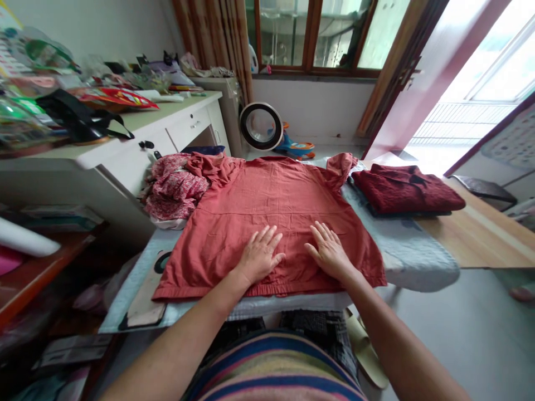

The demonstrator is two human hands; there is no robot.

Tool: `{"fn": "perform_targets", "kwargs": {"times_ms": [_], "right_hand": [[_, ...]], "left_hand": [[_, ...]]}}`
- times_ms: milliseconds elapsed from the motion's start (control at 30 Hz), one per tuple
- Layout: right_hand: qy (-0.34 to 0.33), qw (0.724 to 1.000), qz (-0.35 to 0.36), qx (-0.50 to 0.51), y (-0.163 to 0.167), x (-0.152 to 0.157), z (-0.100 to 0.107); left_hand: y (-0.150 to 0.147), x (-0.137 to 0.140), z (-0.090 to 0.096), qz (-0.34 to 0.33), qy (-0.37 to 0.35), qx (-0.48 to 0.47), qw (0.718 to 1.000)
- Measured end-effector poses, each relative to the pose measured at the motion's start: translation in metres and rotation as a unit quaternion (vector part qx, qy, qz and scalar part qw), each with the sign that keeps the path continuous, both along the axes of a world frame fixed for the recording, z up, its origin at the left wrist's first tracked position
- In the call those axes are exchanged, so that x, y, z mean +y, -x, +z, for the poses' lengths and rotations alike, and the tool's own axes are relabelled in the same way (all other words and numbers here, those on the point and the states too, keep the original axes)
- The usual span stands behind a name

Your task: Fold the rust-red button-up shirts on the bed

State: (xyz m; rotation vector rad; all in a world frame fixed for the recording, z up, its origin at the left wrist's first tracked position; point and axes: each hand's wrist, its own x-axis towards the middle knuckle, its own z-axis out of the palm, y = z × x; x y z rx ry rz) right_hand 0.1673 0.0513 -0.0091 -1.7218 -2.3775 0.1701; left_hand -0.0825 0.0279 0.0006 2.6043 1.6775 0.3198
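A red shirt (267,195) lies spread out in front of me on a light blue cloth (412,250), its hem toward my body. My left hand (259,254) rests flat on the lower part of the shirt, left of its middle, with fingers stretched out. To the right of the middle, my right hand (328,249) also lies on the fabric, fingers extended and slightly apart. Neither hand grips anything. The shirt's left sleeve area touches a crumpled pink patterned garment (178,189). At the right, folded dark red clothing (407,188) sits in a stack.
On the left stands a white desk (167,139) crowded with bags and small items. A washing machine with an open round door (261,126) is at the back. A wooden board (480,223) extends on the right. A phone-like flat object (146,301) lies near the left corner.
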Motion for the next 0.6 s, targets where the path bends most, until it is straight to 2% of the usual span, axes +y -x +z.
{"fn": "perform_targets", "kwargs": {"times_ms": [133, 233, 333, 433, 533, 600], "right_hand": [[0.013, 0.999, -0.026, -0.020, -0.008, 0.004, -0.008], [0.009, 0.997, -0.075, -0.031, -0.029, 0.005, -0.009], [0.013, 0.993, -0.110, -0.033, -0.045, 0.007, -0.006], [0.015, 0.993, -0.116, -0.021, -0.043, 0.012, 0.000], [-0.001, 0.997, -0.070, 0.008, -0.022, 0.019, 0.004], [-0.010, 0.999, -0.020, 0.025, -0.008, 0.026, 0.003]], "left_hand": [[-0.003, -0.003, -0.024, 0.010, 0.011, 0.020, 1.000], [0.006, -0.011, -0.027, 0.022, 0.025, 0.031, 0.999], [0.012, -0.013, -0.020, 0.025, 0.052, 0.038, 0.998], [0.004, -0.004, -0.006, 0.028, 0.068, 0.039, 0.997], [-0.017, 0.016, 0.006, 0.010, 0.025, 0.023, 0.999], [-0.033, 0.032, 0.008, -0.013, -0.011, 0.006, 1.000]]}}
